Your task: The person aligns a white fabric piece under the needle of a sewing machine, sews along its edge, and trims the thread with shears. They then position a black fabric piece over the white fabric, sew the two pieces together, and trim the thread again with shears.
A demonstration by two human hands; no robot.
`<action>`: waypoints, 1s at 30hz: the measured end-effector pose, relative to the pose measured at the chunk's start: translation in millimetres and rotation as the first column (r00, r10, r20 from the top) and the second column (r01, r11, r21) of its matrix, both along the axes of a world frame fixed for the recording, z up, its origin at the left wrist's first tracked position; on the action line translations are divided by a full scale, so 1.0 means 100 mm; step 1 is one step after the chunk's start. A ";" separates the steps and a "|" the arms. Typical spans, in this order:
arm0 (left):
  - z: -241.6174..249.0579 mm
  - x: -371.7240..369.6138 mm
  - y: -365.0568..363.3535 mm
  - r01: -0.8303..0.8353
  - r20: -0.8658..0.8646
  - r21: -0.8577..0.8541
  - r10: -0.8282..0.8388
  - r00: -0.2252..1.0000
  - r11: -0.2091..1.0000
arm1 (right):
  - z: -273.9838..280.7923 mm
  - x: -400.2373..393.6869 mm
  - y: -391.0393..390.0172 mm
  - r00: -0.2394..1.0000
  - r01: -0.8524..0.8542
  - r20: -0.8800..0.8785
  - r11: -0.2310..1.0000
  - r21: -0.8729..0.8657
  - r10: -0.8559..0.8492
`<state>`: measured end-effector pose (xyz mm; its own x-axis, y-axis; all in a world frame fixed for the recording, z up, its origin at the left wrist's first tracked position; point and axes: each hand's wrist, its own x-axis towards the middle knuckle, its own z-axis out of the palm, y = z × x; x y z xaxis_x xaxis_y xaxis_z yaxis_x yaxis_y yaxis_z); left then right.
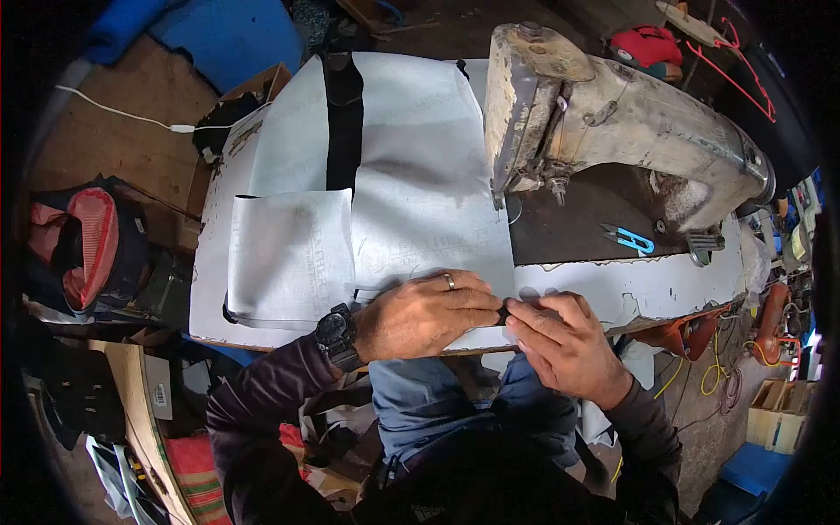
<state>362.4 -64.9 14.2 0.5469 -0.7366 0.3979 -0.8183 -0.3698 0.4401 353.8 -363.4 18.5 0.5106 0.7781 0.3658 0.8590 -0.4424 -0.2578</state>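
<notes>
A large whitish sheet (420,175) with faint printed lettering lies on the sewing table, and a black strip (344,131) runs across it. A smaller whitish panel (289,258) overlaps its left part. My left hand (429,317), with a ring and a wristwatch, rests over the sheet's lower right corner. Close beside it, at the table's front edge, is my right hand (560,337), fingers bent. Between the fingertips of both hands shows a small black piece (503,315), mostly covered; its kind cannot be made out. Both hands are closed on it.
A worn sewing machine (604,122) stands at the back right. Blue thread snips (628,240) lie on its dark bed, below the arm. A white cable (131,114) crosses at the left. An open bag (83,245) with a red lining sits left of the table.
</notes>
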 end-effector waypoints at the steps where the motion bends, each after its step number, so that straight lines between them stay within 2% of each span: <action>1: 0.00 0.02 0.00 0.003 -0.004 0.003 -0.003 1.000 1.000 | 0.01 0.00 0.00 1.000 0.004 0.005 1.000 -0.002 -0.004; 13: 0.00 0.22 -0.01 -0.054 0.026 -0.007 0.054 0.998 0.999 | 0.04 0.23 0.03 1.000 0.027 0.006 0.999 -0.044 -0.026; 30: -0.01 0.64 0.11 -0.100 -0.052 -0.009 0.099 0.994 0.995 | 0.06 0.66 0.15 0.999 0.024 0.023 0.999 -0.040 -0.023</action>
